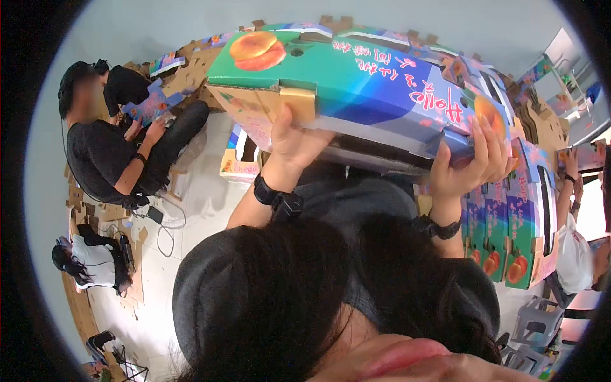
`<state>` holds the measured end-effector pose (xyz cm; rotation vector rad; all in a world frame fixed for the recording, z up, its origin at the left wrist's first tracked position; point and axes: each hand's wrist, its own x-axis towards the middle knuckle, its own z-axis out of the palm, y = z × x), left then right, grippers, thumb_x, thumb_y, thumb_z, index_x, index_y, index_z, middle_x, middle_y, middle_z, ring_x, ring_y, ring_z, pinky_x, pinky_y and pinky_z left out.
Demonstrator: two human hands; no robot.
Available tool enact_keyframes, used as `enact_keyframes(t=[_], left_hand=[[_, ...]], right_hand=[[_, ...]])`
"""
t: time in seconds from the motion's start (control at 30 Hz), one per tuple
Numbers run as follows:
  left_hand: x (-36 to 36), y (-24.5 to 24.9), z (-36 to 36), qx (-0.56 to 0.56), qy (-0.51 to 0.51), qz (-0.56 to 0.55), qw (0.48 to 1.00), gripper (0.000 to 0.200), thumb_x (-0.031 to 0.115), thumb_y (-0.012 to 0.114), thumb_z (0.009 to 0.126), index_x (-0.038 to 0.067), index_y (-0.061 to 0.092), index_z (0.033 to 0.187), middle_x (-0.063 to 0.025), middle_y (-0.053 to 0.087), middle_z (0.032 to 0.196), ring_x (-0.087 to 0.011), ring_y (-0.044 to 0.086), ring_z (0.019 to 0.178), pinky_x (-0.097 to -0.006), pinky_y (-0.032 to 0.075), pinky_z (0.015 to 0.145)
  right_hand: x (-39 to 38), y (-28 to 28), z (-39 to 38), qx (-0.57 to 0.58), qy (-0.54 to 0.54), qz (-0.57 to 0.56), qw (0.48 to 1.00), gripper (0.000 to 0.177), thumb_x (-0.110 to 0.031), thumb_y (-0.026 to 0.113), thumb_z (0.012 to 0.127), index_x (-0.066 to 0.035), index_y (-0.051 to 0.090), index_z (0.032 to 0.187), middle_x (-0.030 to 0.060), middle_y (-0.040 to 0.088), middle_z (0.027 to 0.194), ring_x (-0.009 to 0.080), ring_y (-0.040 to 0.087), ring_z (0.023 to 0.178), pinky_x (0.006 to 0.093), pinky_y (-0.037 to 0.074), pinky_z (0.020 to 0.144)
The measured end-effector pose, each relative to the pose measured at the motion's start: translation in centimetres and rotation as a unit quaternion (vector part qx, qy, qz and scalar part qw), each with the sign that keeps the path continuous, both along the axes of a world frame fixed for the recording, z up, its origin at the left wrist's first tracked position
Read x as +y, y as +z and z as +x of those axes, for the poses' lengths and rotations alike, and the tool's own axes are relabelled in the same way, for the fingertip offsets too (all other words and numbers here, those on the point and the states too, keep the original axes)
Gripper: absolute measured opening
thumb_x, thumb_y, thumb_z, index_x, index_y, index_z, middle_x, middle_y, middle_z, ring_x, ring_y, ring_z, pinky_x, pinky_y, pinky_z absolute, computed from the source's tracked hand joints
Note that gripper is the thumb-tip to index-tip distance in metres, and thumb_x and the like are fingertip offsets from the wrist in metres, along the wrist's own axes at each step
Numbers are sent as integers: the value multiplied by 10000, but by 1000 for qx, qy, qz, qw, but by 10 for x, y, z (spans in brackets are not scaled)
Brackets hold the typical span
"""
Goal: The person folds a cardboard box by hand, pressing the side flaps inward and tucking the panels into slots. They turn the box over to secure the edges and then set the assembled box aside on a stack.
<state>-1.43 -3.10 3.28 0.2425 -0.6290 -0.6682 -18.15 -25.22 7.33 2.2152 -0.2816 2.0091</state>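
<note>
A printed cardboard fruit box [363,83], green and blue with peach pictures and pink lettering, is held up in front of my chest. My left hand [296,140] grips its near left end, thumb up against the cardboard corner flap. At the right end my right hand [474,156] has its fingers wrapped over the printed edge. A dark slot shows along the box's near side. Both wrists wear black bands. The undersides of the box and some fingertips are hidden.
Similar boxes [503,223] stand stacked at the right. Another box [240,156] sits on the floor behind my left hand. At left, a seated person [108,146] in black handles printed cardboard. A cable [168,232] lies on the floor. Grey stools [538,321] stand lower right.
</note>
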Motion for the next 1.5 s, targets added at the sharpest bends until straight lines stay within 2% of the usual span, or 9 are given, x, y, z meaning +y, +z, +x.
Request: enact_keyframes(t=[0.27, 0.33, 0.4, 0.53, 0.6, 0.73, 0.97, 1.2, 1.5], left_hand=[[-18, 19, 7, -29, 115, 83, 990, 800, 574, 707, 874, 170, 415, 1500, -66, 470, 1510, -301, 422, 1403, -522, 291, 1195], [-24, 30, 8, 16, 131, 101, 986, 733, 551, 668, 917, 165, 425, 1492, -75, 490, 1491, -302, 454, 1381, -520, 323, 1179], [-32, 39, 13, 39, 172, 95, 980, 675, 521, 626, 958, 140, 434, 1481, -91, 510, 1469, -311, 474, 1363, -518, 353, 1162], [-40, 44, 13, 78, 127, 63, 987, 713, 525, 636, 942, 119, 426, 1489, -111, 507, 1474, -330, 465, 1370, -526, 328, 1175], [-38, 38, 13, 87, 64, 27, 994, 761, 538, 643, 921, 118, 405, 1509, -126, 494, 1486, -339, 441, 1392, -537, 287, 1194], [-23, 33, 2, 19, 15, 7, 1000, 756, 478, 695, 898, 120, 413, 1500, -103, 470, 1508, -329, 412, 1412, -546, 264, 1203], [5, 11, -2, -197, 44, -75, 977, 763, 408, 821, 820, 114, 477, 1435, -56, 536, 1420, -270, 486, 1334, -480, 325, 1173], [35, 3, -3, -210, 69, -87, 971, 767, 395, 821, 827, 95, 469, 1439, -65, 533, 1417, -262, 491, 1326, -463, 340, 1162], [38, -15, -5, -162, 73, -15, 984, 773, 378, 821, 835, 72, 457, 1444, -75, 530, 1412, -251, 499, 1314, -441, 359, 1148]], right_hand=[[-1, 24, -18, -40, 257, 103, 960, 573, -351, 789, 820, -49, 572, 1256, 116, 600, 1277, 282, 536, 1244, 520, 296, 1138], [6, 24, -37, -58, 441, 224, 867, 526, -335, 743, 841, -27, 574, 1232, 144, 595, 1272, 281, 552, 1238, 522, 348, 1113], [-2, 33, -57, 138, 592, 280, 743, 585, -379, 649, 890, -1, 536, 1321, 191, 569, 1324, 321, 564, 1240, 498, 392, 1108], [24, 25, -42, 303, 676, 528, 415, 765, -411, 590, 943, -5, 329, 1537, 299, 450, 1475, 408, 505, 1334, 518, 383, 1128], [30, 7, -31, 282, 677, 564, 379, 835, -405, 613, 936, -96, 220, 1604, 312, 376, 1531, 423, 448, 1387, 529, 365, 1140], [29, 7, -22, 236, 746, 528, 331, 800, -314, 638, 923, -242, 235, 1610, 254, 300, 1598, 403, 333, 1468, 523, 341, 1140], [25, 16, -23, 232, 747, 492, 383, 1089, -603, 716, 764, -96, 235, 1599, 233, 316, 1589, 415, 329, 1462, 541, 375, 1113], [27, -5, -9, 128, 705, 605, 347, 1012, -700, 673, 800, -83, 353, 1535, 144, 385, 1572, 354, 358, 1450, 553, 344, 1138], [27, -21, -9, 130, 701, 620, 328, 774, -349, 721, 863, -62, 361, 1485, 120, 538, 1413, 279, 547, 1295, 476, 443, 1093]])
